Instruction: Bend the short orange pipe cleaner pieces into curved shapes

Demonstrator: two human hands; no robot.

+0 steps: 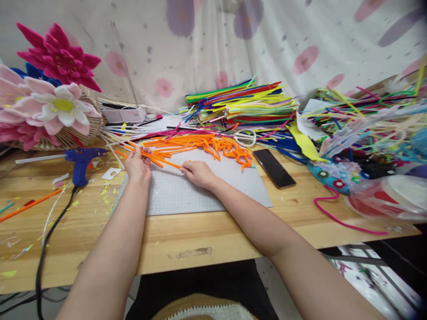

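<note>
Head view, left hand (138, 165): pinches a bunch of straight orange pipe cleaners (156, 158).
Right hand (198, 172): grips one cleaner's tip.
Location: over grey cutting mat (207, 191), beside curled orange pile (230, 149).

Pink flower (13, 111) at 9 o'clock gets cut off by the edge; clear tub (393, 200) at 3 o'clock is blurry.
</note>
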